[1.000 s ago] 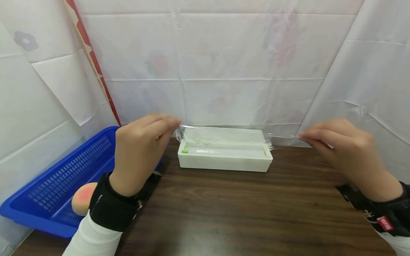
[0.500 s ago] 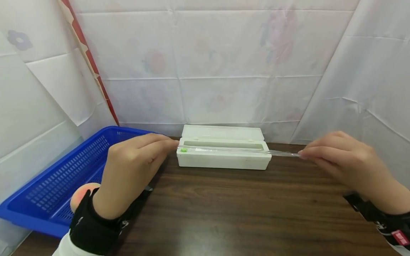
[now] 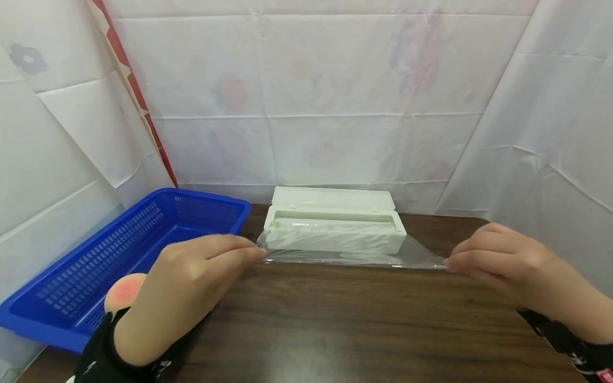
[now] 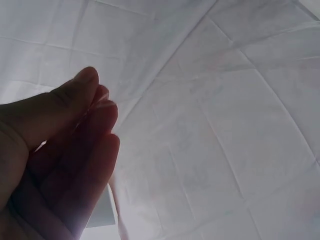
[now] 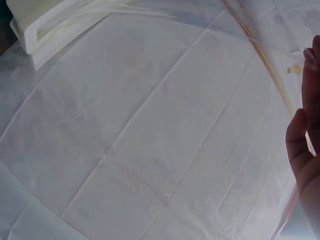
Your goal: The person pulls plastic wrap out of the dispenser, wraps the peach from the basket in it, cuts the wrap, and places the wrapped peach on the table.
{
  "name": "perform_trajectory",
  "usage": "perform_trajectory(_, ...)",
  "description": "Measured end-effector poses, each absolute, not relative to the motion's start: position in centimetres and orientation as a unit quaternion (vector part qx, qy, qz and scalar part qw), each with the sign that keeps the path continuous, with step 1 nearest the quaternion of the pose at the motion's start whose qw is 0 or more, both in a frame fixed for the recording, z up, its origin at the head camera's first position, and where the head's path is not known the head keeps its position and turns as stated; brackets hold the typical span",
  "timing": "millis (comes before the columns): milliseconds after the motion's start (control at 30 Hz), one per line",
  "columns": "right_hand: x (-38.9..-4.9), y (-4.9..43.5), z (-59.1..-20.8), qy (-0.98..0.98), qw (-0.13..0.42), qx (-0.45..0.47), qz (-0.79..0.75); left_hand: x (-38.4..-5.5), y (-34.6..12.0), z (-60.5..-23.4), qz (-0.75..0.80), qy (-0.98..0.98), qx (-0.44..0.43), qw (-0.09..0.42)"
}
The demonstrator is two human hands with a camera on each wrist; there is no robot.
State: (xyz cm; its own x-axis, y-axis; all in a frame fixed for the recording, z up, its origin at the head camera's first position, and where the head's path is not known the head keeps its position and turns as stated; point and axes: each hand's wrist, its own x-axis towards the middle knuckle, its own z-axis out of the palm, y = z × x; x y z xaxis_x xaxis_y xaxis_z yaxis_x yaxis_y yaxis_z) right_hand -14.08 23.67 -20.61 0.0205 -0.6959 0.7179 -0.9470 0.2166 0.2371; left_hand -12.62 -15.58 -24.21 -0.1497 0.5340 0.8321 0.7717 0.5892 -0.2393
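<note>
Clear plastic wrap [image 3: 354, 259] stretches out of a white wrap dispenser box [image 3: 335, 242] whose lid [image 3: 332, 199] stands raised at the back. My left hand [image 3: 196, 284] pinches the film's left front corner between thumb and fingers. At the opposite corner, my right hand [image 3: 514, 263] pinches the film in the same way. The front edge runs taut between both hands, in front of the box and over the table. In the left wrist view, the thumb [image 4: 65, 97] meets the fingertips. The right wrist view catches part of the hand [image 5: 305, 135] and a corner of the box [image 5: 50, 30].
A blue perforated basket [image 3: 52, 332] stands at the left, with a peach [image 3: 123, 292] in it, partly behind my left forearm. White printed sheets [image 3: 306, 96] hang at the back and both sides. The dark wooden table [image 3: 345, 324] extends toward me.
Both hands have drawn the film from behind and above the box forward over its front toward me. The open lid has come into view, and the film spreads wider.
</note>
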Motion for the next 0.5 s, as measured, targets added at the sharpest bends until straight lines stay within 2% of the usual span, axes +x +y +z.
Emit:
perform_trajectory(233, -14.0, 24.3, -22.3, -0.674, 0.317, 0.647, 0.164, -12.8, -17.1, -27.1, -0.124, -0.75, -0.486, 0.43)
perform_trajectory(433, -13.2, 24.5, -24.0, -0.689, 0.263, 0.657, 0.156, -16.6, -21.9, -37.7, -0.124, -0.773, -0.51, 0.358)
perform_trajectory(500, -13.0, 24.5, -24.5, -0.694, 0.249, 0.657, 0.158, -16.8, -22.5, -39.1, -0.127, -0.781, -0.515, 0.329)
